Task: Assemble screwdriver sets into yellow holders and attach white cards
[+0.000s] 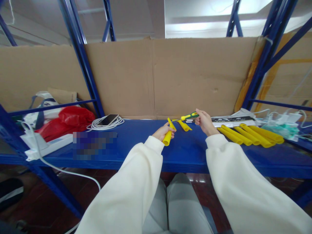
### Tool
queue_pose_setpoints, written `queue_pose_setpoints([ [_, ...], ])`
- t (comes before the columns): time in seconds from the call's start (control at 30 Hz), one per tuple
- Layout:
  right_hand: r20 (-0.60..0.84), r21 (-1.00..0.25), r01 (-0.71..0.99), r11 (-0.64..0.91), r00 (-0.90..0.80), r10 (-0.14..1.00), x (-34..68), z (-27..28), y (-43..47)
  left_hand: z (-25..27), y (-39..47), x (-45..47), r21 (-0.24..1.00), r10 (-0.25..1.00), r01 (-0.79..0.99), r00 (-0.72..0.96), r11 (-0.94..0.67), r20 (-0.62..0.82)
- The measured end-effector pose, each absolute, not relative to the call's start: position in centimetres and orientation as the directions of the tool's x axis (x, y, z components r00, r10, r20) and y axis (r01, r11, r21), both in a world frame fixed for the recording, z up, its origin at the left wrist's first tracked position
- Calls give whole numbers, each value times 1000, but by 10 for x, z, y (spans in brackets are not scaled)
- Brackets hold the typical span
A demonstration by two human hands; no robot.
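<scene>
In the head view, my left hand is wrapped round a yellow plastic tube with a narrowed far end, held above the blue shelf. My right hand grips a screwdriver by the end of its green and yellow handle. Its thin shaft points left toward the upper end of the tube; whether the tip touches it, I cannot tell. Just beyond, between my hands, another yellow piece with a flared end lies on the shelf.
Several yellow tubes lie side by side at right, before a white and black packet. Further right are a green bag and white cables. At left are a phone on a coiled white cable, a red bag and a power strip. Cardboard stands behind.
</scene>
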State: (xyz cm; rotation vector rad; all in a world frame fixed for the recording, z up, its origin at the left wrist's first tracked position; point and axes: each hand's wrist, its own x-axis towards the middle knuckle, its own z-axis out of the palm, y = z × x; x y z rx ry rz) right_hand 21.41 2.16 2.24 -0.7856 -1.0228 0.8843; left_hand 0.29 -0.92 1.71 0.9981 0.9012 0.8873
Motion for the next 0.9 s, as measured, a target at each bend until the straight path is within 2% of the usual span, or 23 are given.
queue_pose_setpoints([
  [0.33,415,-860,-272,431,116,902,214,26,17,15,-5,2,939,911,-190,359,287,-206],
  [0.6,411,-851,-223,475,281,867,215,21,25,16,-5,3,943,911,-176,357,284,-208],
  [0.77,379,-879,-179,442,299,876,214,21,23,18,-9,4,942,916,-172,337,287,-218],
  [0.9,390,-882,-184,435,236,890,216,21,21,17,-7,3,936,916,-196,339,292,-215],
])
